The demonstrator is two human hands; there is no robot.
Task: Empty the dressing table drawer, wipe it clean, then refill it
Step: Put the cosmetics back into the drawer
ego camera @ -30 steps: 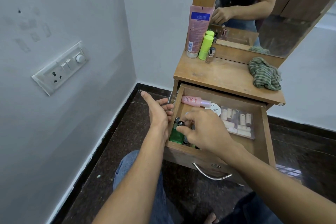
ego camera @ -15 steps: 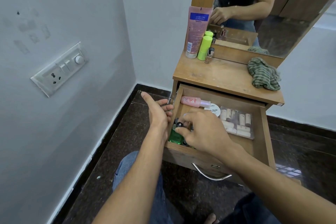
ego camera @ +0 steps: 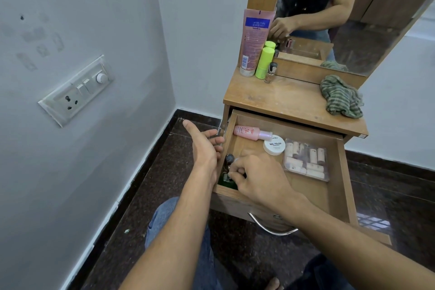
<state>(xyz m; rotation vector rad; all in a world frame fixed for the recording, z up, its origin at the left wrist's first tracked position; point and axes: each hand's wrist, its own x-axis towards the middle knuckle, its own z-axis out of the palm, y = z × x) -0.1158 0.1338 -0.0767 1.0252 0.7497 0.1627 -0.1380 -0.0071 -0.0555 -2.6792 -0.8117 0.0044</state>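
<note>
Wedged into the corner of grey walls, your small wooden desk (ego camera: 282, 101) stands with its drawer (ego camera: 341, 183) pulled out over the dark floor, so you can reach in from above. Your left hand (ego camera: 204, 148) rests against the outer left side of the drawer, fingers loosely curled and holding nothing; I judge it steadies the drawer. Your right hand (ego camera: 261, 179) is inside the front left corner, its fingers (ego camera: 235, 173) narrowed to a pinch around some small bottles (ego camera: 229, 160), though whether they grip one already I cannot tell. A green bottle (ego camera: 226, 180) lies half hidden under that hand. Further back in the drawer lie a pink bottle (ego camera: 249, 132), a white jar (ego camera: 274, 145) marked for nail polish, and a clear case (ego camera: 306, 159) of small pale tubes. On the desk top stand a pink tube (ego camera: 254, 40), a lime-green bottle (ego camera: 264, 62) and a small glass bottle (ego camera: 270, 73), probably set there out of the way. The striped cloth (ego camera: 341, 96) waits at the right for wiping, so the emptying seems only begun.
</note>
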